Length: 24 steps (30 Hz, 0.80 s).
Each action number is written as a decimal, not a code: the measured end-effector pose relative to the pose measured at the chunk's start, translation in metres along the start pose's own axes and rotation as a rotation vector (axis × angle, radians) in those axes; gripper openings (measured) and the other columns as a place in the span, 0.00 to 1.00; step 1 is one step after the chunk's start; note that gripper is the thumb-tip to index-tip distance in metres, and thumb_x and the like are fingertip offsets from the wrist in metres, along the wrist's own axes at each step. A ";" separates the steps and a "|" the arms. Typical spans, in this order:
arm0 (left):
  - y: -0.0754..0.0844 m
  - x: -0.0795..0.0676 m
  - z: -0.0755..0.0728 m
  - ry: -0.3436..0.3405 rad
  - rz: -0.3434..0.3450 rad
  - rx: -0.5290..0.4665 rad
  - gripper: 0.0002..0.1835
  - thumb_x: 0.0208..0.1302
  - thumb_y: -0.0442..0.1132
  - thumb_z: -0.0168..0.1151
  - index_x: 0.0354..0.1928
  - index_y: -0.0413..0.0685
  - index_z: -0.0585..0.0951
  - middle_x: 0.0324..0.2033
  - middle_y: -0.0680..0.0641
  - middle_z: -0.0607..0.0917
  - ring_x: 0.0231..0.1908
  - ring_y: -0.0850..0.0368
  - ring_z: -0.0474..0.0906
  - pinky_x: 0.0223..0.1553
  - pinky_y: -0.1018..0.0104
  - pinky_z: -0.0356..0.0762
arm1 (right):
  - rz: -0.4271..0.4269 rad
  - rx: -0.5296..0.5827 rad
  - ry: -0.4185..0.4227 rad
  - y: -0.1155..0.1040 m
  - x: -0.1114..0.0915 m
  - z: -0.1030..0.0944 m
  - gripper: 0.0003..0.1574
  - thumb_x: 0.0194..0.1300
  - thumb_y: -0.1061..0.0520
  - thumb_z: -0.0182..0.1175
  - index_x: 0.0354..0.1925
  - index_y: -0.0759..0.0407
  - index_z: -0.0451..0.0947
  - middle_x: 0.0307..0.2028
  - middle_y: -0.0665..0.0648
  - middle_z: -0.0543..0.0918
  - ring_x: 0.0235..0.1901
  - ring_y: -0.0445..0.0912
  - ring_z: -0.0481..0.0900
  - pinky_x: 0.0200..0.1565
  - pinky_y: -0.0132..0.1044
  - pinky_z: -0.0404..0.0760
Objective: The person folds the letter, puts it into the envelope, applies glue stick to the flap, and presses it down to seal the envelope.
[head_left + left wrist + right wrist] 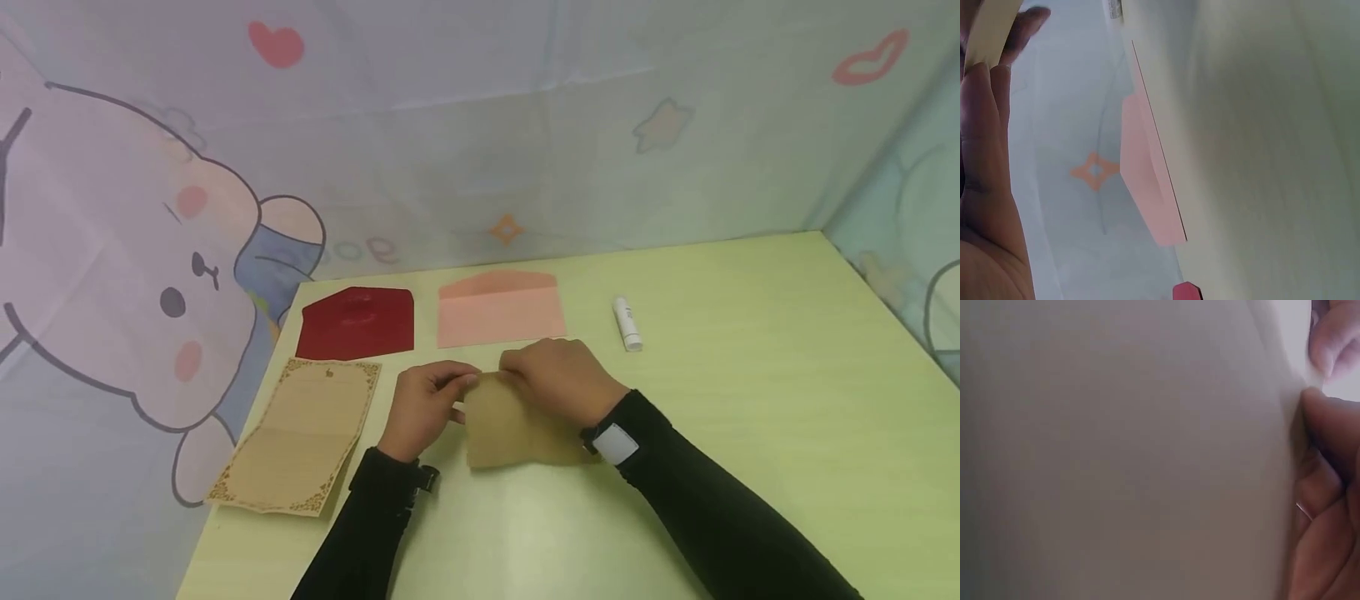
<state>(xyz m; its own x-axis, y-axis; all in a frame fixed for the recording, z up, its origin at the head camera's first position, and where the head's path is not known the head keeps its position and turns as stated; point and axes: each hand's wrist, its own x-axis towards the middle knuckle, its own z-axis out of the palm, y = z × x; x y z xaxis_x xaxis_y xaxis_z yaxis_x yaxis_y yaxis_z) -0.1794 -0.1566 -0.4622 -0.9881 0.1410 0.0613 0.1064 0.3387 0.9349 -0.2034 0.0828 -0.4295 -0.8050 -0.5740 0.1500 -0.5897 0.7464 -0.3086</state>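
Both hands hold a folded sheet of tan paper [495, 433] near the middle of the table. My left hand [422, 408] pinches its upper left corner between thumb and fingers. Just to the right, my right hand [562, 379] grips the top edge and covers much of that side. In the left wrist view, a strip of the paper [992, 28] shows edge-on between the fingers [982, 125]. The pale, blurred face of the sheet [1135, 456] fills most of the right wrist view, with right-hand fingers [1335, 431] along its edge.
A dark red envelope [358, 327] and a pink envelope [501, 315] lie behind the hands. A white glue stick [627, 325] lies farther right. To the left, a creased letter sheet with ornate corners [296, 433] reaches the table's left edge. A printed curtain [465, 125] hangs behind.
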 end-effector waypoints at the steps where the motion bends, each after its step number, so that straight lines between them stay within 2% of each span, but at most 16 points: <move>1: 0.000 -0.001 0.000 0.009 -0.006 0.000 0.06 0.77 0.33 0.73 0.50 0.43 0.95 0.43 0.41 0.96 0.38 0.63 0.89 0.30 0.63 0.94 | 0.011 0.001 0.000 0.005 -0.003 -0.001 0.15 0.85 0.50 0.66 0.34 0.45 0.83 0.23 0.44 0.76 0.25 0.41 0.71 0.28 0.37 0.70; 7: 0.000 -0.001 -0.008 0.020 -0.050 0.013 0.07 0.78 0.33 0.73 0.51 0.45 0.95 0.41 0.42 0.94 0.39 0.59 0.88 0.33 0.62 0.95 | 0.053 0.063 0.001 0.039 -0.029 -0.014 0.13 0.84 0.52 0.66 0.36 0.46 0.86 0.24 0.45 0.77 0.26 0.40 0.72 0.32 0.36 0.72; 12: 0.002 0.005 -0.006 0.041 -0.033 0.003 0.07 0.78 0.33 0.73 0.51 0.45 0.95 0.40 0.42 0.94 0.40 0.58 0.89 0.33 0.63 0.95 | 0.089 0.208 0.007 0.062 -0.043 -0.028 0.10 0.85 0.55 0.65 0.42 0.49 0.90 0.29 0.45 0.82 0.29 0.39 0.73 0.36 0.36 0.73; 15: -0.001 0.005 -0.001 0.032 -0.030 -0.017 0.07 0.79 0.34 0.73 0.52 0.45 0.95 0.41 0.43 0.94 0.40 0.59 0.90 0.34 0.64 0.95 | 0.099 0.311 -0.001 0.073 -0.053 -0.031 0.10 0.85 0.56 0.65 0.46 0.50 0.92 0.34 0.45 0.88 0.32 0.39 0.76 0.39 0.36 0.77; 19: -0.007 0.001 0.001 0.011 -0.061 -0.023 0.07 0.79 0.34 0.72 0.52 0.44 0.94 0.41 0.43 0.95 0.40 0.61 0.90 0.33 0.65 0.94 | 0.112 0.398 -0.042 0.082 -0.072 -0.028 0.11 0.87 0.55 0.64 0.53 0.52 0.93 0.40 0.45 0.94 0.39 0.37 0.87 0.48 0.38 0.86; 21: -0.009 0.001 0.000 0.039 -0.067 -0.034 0.07 0.79 0.33 0.72 0.52 0.43 0.94 0.41 0.43 0.95 0.39 0.62 0.89 0.32 0.65 0.94 | 0.124 0.404 -0.041 0.086 -0.078 -0.030 0.12 0.87 0.56 0.63 0.56 0.53 0.93 0.42 0.47 0.96 0.42 0.38 0.91 0.52 0.41 0.89; 24: -0.008 0.003 -0.005 0.088 -0.052 -0.066 0.07 0.79 0.32 0.71 0.52 0.40 0.94 0.41 0.41 0.94 0.39 0.62 0.89 0.31 0.65 0.94 | 0.142 0.397 0.011 0.090 -0.079 -0.038 0.13 0.88 0.57 0.62 0.58 0.53 0.92 0.43 0.49 0.97 0.45 0.40 0.94 0.56 0.45 0.91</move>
<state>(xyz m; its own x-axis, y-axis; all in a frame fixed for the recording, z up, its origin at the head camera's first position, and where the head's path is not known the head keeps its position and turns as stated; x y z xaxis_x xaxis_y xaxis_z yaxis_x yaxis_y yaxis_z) -0.1839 -0.1639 -0.4676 -0.9983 0.0414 0.0403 0.0503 0.2812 0.9583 -0.1951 0.2080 -0.4337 -0.8783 -0.4697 0.0892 -0.4038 0.6290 -0.6643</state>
